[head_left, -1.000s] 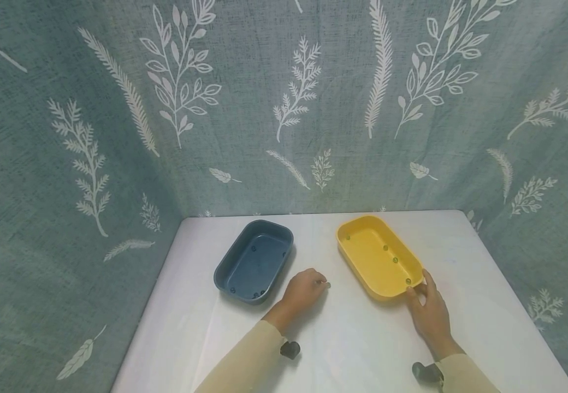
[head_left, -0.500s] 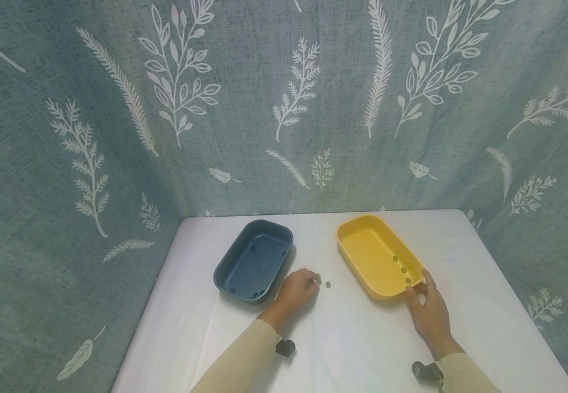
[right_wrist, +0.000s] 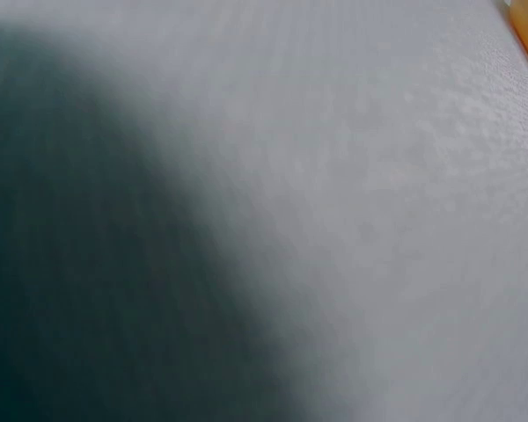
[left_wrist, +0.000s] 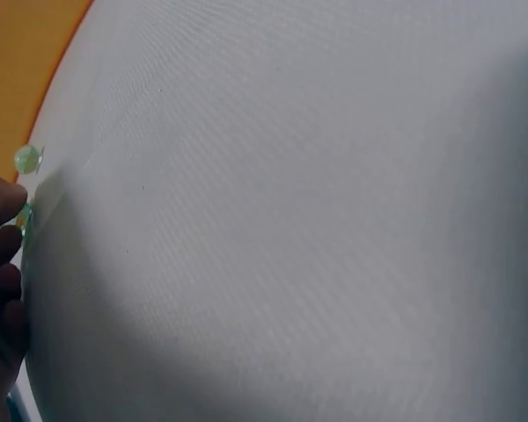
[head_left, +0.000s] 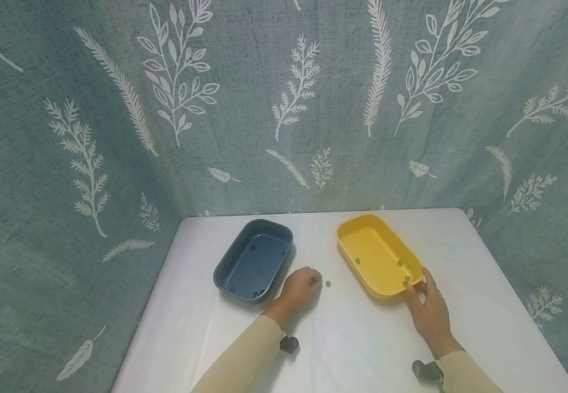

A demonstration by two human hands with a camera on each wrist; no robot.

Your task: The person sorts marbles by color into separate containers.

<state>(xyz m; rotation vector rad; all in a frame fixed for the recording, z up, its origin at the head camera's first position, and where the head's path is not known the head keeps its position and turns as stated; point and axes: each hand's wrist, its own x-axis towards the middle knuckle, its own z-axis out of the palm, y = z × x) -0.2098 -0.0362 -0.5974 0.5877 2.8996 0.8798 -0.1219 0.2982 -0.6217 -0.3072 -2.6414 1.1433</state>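
My left hand [head_left: 301, 287] is low over the white table, between the two trays. Its thumb and a finger pinch a small green glass marble [left_wrist: 24, 217], best seen in the left wrist view. A second green marble [head_left: 328, 284] lies on the table just right of the fingertips. At the near right corner of the yellow tray [head_left: 367, 278], my right hand [head_left: 430, 314] grips the rim, thumb in front and fingers along the side. Several green marbles lie inside that tray, one [head_left: 358, 261] by its left wall. The right wrist view leaves the right hand out.
Left of the left hand stands a dark blue tray [head_left: 249, 267] with several marbles in it, one of them a marble [head_left: 253, 248] toward the back. A patterned cloth [head_left: 244, 109] hangs behind and at both sides of the white table [head_left: 353, 349].
My left hand has drawn slightly left, away from the marble on the table, and its fingers now cover the other marble. Marbles in the yellow tray have rolled about; the right hand stays put.
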